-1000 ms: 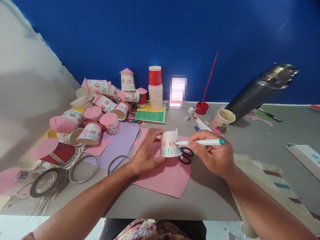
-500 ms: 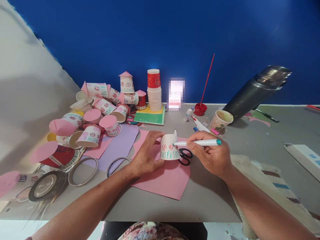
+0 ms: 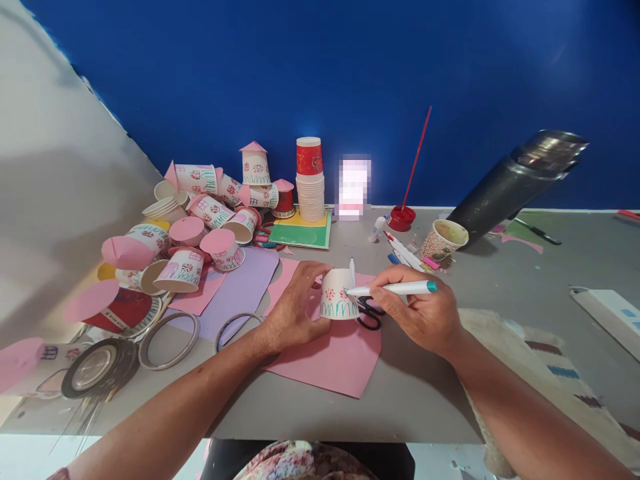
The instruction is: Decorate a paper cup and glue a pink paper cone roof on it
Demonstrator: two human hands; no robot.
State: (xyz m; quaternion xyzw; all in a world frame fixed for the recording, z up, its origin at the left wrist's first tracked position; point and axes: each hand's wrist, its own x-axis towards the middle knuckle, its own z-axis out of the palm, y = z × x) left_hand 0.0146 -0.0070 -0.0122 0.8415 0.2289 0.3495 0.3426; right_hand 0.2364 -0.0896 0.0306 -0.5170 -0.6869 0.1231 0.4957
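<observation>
A white paper cup (image 3: 336, 283) stands upside down on pink paper (image 3: 325, 367), with red flowers and green grass strokes drawn on its side. My left hand (image 3: 295, 310) grips the cup from the left, thumb near its rim. In my right hand (image 3: 423, 310) is a white marker (image 3: 400, 289) with a teal end, its tip against the cup's right side by a red flower. Black-handled scissors (image 3: 370, 313) lie behind and right of the cup, partly hidden. A white pointed piece (image 3: 352, 270) sticks up behind the cup; I cannot tell what it is.
Decorated cups with pink paper roofs (image 3: 187, 267) are heaped at the left, near tape rolls (image 3: 170, 340). A cup stack (image 3: 311, 193) stands at the back. To the right are loose markers (image 3: 403, 253), a patterned cup (image 3: 444, 241), a dark flask (image 3: 500, 190), a cloth (image 3: 520, 373) and a power strip (image 3: 610, 320).
The marker's rear end has dipped slightly and shifted left with my right hand, while its tip stays near the same flower. My left hand and the cup hold their place.
</observation>
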